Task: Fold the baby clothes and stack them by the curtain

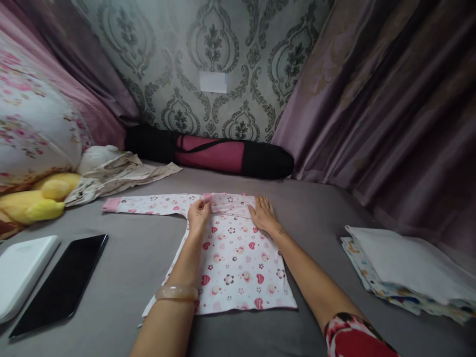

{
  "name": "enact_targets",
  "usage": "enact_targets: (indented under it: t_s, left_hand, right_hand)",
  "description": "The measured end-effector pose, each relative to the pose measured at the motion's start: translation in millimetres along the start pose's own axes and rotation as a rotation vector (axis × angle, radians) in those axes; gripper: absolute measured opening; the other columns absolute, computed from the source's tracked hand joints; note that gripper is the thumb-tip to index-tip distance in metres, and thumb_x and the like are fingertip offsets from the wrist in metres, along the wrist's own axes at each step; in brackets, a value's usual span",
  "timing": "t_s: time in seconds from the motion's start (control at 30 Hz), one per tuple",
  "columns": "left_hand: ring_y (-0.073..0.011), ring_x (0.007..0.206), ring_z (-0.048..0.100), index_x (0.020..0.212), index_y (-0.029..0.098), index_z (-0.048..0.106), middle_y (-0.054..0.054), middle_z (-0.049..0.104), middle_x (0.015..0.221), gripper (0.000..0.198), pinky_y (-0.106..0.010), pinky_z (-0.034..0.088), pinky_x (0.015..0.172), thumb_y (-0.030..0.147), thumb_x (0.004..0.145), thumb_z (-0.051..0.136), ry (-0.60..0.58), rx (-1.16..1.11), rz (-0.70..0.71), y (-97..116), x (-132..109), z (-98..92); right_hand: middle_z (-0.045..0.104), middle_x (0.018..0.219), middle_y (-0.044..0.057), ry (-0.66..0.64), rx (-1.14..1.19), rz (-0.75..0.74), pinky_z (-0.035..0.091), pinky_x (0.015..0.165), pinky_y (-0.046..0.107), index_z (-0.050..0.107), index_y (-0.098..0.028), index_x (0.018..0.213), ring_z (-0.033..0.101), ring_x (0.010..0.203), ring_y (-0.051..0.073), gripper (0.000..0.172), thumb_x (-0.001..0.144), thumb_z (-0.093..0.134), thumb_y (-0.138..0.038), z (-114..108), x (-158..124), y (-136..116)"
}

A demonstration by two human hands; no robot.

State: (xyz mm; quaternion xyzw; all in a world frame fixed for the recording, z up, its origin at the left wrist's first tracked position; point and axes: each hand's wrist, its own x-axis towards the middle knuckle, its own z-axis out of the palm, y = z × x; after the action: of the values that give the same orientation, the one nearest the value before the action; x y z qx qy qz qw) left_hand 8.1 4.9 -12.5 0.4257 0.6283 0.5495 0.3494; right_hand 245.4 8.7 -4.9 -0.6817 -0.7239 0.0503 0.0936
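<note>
A white long-sleeved child's shirt (234, 258) printed with red hearts and flowers lies flat on the grey bed sheet. Its left sleeve (156, 204), with a pink cuff, stretches out to the left. The right sleeve (230, 202) is folded across the top of the body, its pink cuff near the shirt's middle. My left hand (199, 213) pinches that cuff, fingers closed. With fingers stretched out, my right hand (263, 213) lies flat on the shirt's upper right edge, where the sleeve folds over.
A black phone (61, 282) and a white box-like device (26, 272) lie at left. Behind them are a yellow plush toy (33, 203) and crumpled cloth (119, 178). A long black and maroon bag (210, 153) lies by the wall. Folded cloths (409, 263) sit at right.
</note>
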Motion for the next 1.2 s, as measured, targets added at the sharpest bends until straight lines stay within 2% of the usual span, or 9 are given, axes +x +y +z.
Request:
enact_targets:
  t_s: [0.1,0.27,0.4,0.5,0.57,0.67,0.87,1.03,1.2]
  left_hand:
    - [-0.0206,0.071,0.066,0.083,0.017,0.069,-0.003,0.067,0.070,0.021,-0.027,0.048,0.065,0.033,0.073,0.060,0.080,0.112,-0.014,-1.9,1.2,-3.5]
    - [-0.0158,0.056,0.065,0.096,0.014,0.065,-0.002,0.067,0.068,0.023,-0.027,0.052,0.063,0.029,0.081,0.054,0.059,-0.068,-0.154,-3.7,3.6,1.3]
    - [-0.0176,0.072,0.070,0.102,0.015,0.063,-0.006,0.070,0.082,0.023,-0.030,0.053,0.077,0.022,0.082,0.053,0.108,0.069,-0.121,-4.5,3.6,0.7]
    - [-0.0213,0.093,0.067,0.111,0.015,0.062,-0.011,0.068,0.100,0.031,-0.034,0.050,0.088,0.021,0.081,0.054,0.233,0.284,-0.014,-2.4,1.9,-2.0]
    - [-0.0221,0.098,0.064,0.112,0.014,0.062,-0.012,0.066,0.106,0.032,-0.035,0.048,0.091,0.021,0.083,0.051,0.254,0.368,0.045,0.3,0.7,-2.4]
    - [-0.0211,0.096,0.063,0.106,0.016,0.066,-0.009,0.068,0.104,0.030,-0.033,0.047,0.092,0.020,0.086,0.045,0.149,0.414,0.125,4.7,-1.7,-0.3]
    - [-0.0244,0.105,0.055,0.103,0.021,0.072,-0.006,0.070,0.110,0.029,-0.036,0.040,0.097,0.022,0.088,0.046,-0.062,0.662,0.291,10.9,-14.1,3.8]
    - [-0.0327,0.115,0.046,0.108,0.027,0.072,-0.003,0.061,0.129,0.031,-0.046,0.037,0.096,0.027,0.089,0.047,-0.110,0.874,0.210,16.2,-24.7,3.2]
    - [-0.0333,0.120,0.043,0.112,0.029,0.070,0.000,0.057,0.135,0.035,-0.047,0.034,0.099,0.024,0.089,0.045,-0.124,0.880,0.146,21.3,-26.7,3.0]
  right_hand:
    - [0.022,0.156,0.022,-0.028,-0.022,0.002,0.011,0.117,0.046,0.026,0.000,0.150,0.016,0.146,0.032,0.070,0.099,0.022,-0.049,3.1,0.3,-0.2]
    - [0.020,0.158,0.019,-0.057,-0.064,0.013,0.010,0.117,0.044,0.023,-0.001,0.151,0.015,0.146,0.031,0.071,0.099,0.019,-0.049,3.1,1.6,-0.1]
    - [0.018,0.158,0.018,-0.089,-0.073,0.027,0.011,0.117,0.044,0.021,-0.002,0.152,0.014,0.146,0.031,0.072,0.099,0.018,-0.050,1.1,3.8,1.2]
    - [0.019,0.158,0.019,-0.107,-0.082,0.036,0.012,0.117,0.046,0.023,-0.002,0.151,0.015,0.146,0.031,0.072,0.099,0.019,-0.050,-2.9,4.0,-1.6]
    - [0.019,0.158,0.019,-0.069,-0.105,0.013,0.009,0.117,0.047,0.025,-0.004,0.151,0.014,0.146,0.030,0.068,0.099,0.021,-0.047,-6.2,1.5,-8.5]
    - [0.019,0.159,0.016,-0.015,-0.104,-0.097,0.004,0.118,0.046,0.025,-0.006,0.152,0.012,0.147,0.027,0.065,0.100,0.019,-0.044,-10.3,-5.4,-26.5]
    - [0.013,0.161,0.009,-0.098,-0.026,-0.274,0.001,0.118,0.047,0.024,-0.015,0.153,0.006,0.148,0.024,0.064,0.100,0.014,-0.049,-8.2,-7.1,-55.9]
    - [0.009,0.162,0.007,-0.201,-0.004,-0.195,0.002,0.116,0.052,0.020,-0.020,0.154,0.002,0.148,0.023,0.062,0.100,0.013,-0.049,0.2,2.9,-54.0]
    - [0.006,0.162,0.006,-0.245,0.010,-0.195,-0.001,0.116,0.052,0.017,-0.021,0.155,-0.002,0.148,0.022,0.063,0.099,0.015,-0.050,0.3,7.7,-50.7]
